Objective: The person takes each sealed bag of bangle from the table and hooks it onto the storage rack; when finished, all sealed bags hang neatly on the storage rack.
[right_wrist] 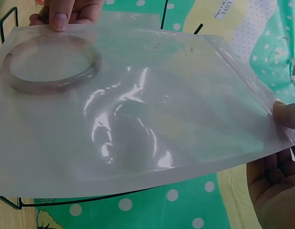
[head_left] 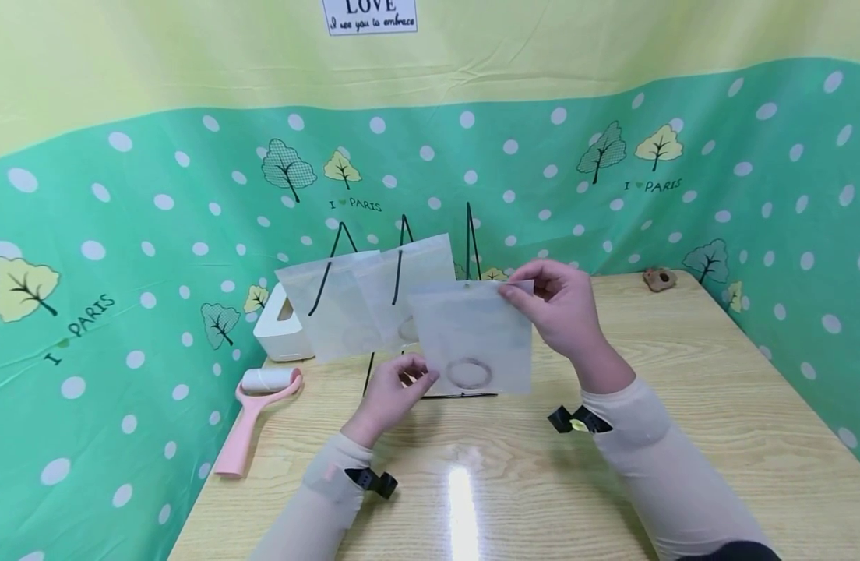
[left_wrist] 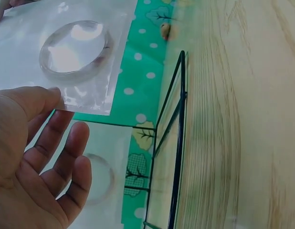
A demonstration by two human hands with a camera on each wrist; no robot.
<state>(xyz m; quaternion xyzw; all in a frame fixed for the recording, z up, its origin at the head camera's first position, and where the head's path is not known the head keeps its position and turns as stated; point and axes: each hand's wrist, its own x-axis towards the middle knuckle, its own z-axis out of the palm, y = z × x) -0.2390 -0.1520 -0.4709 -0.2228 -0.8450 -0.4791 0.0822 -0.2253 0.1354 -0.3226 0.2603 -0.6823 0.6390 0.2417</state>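
A translucent plastic pouch (head_left: 482, 327) with a pale, glossy bangle (right_wrist: 57, 87) inside is stretched between both hands. My left hand (head_left: 395, 393) pinches its lower left edge between thumb and index finger, the remaining fingers loosely bent. At the upper right corner, my right hand (head_left: 559, 308) pinches the pouch with the thumb in front. The bangle lies near the bottom of the pouch. Behind it stands a black wire rack (head_left: 470, 234), on which a middle pouch (head_left: 423, 273) and a left pouch (head_left: 325, 308) hang. A faint ring shows through the middle one.
On the left of the wooden table (head_left: 682, 405) are a pink-handled lint roller (head_left: 241, 436) and a white box (head_left: 276, 331) with an opening. A small brown object (head_left: 659, 279) sits at the far right edge. A green dotted cloth (head_left: 472, 156) surrounds the table.
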